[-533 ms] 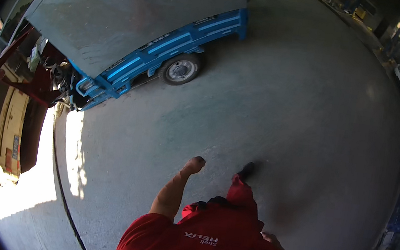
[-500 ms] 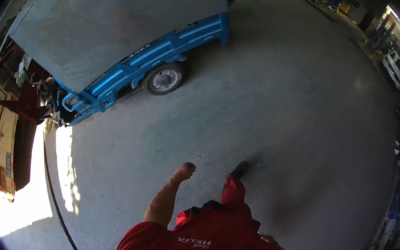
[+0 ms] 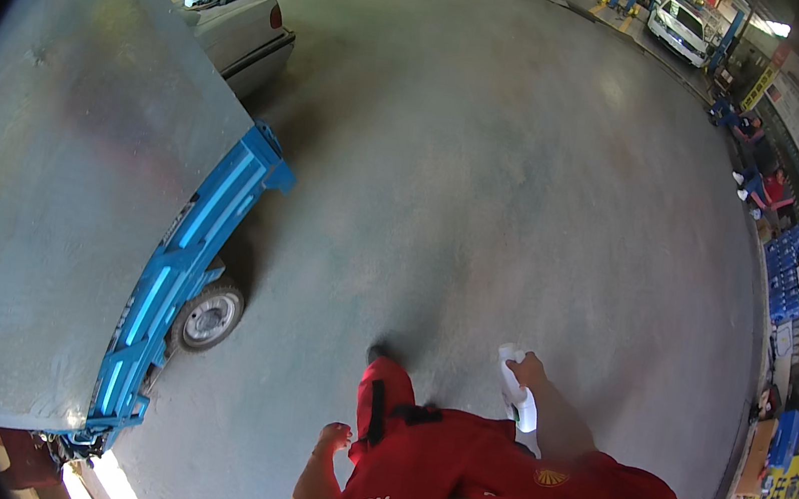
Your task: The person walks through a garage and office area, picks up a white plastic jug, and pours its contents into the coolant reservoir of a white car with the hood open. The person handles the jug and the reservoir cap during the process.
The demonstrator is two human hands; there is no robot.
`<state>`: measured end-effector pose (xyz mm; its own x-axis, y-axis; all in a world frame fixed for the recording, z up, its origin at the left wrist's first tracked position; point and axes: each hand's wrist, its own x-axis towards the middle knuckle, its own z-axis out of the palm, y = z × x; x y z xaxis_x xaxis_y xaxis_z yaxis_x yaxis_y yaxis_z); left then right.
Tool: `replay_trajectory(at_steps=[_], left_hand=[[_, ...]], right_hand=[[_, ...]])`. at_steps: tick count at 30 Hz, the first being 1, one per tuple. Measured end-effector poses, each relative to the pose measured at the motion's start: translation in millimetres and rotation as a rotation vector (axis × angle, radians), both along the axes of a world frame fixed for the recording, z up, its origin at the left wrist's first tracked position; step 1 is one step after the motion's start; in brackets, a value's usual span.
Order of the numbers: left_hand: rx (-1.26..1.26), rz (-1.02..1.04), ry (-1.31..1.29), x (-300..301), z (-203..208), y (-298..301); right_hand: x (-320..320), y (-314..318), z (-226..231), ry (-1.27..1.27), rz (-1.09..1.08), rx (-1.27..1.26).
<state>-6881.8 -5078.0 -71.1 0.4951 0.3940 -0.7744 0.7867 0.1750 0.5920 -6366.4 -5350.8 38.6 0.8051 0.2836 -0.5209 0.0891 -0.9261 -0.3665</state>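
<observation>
My right hand (image 3: 530, 370) is closed around the upper part of a long white object, probably a plastic bottle (image 3: 522, 407). It hangs at my right side, and its exact kind is hard to make out. My left hand (image 3: 335, 435) is beside my left thigh with its fingers curled and nothing visible in them. I wear red work clothes, and a dark shoe (image 3: 382, 352) steps forward on the grey floor (image 3: 484, 220).
A blue three-wheeled cargo vehicle (image 3: 170, 270) with a large grey box stands on my left. Past it is a silver car (image 3: 241, 32). A white car (image 3: 679, 30) is far right, near blue lift posts. Along the right wall are seated people (image 3: 769, 187), blue packs (image 3: 787, 268) and shelves.
My view has swung to the right and I have stepped forward. The cargo vehicle now lies further left. My right hand has come into view with the white object; the other leg is forward.
</observation>
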Motion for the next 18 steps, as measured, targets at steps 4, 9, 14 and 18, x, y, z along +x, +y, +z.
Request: replay_trajectory(at_steps=[4,9,14,18], left_hand=[[0.462,-1.071,0.056,95,-28,126],[0.466,-1.254,-0.007,210,-41,305],[0.747,-1.017,0.080,337,3,476],[0.526,-0.242,0.024,446,38,602]], right_hand=[[82,157,24,-0.092,0.129,0.152],[170,299,9,-0.049,0.032,0.149],[235,367,-6,0.325,-0.150,0.075],[285,398,-21,0.710,-0.214,0.009]])
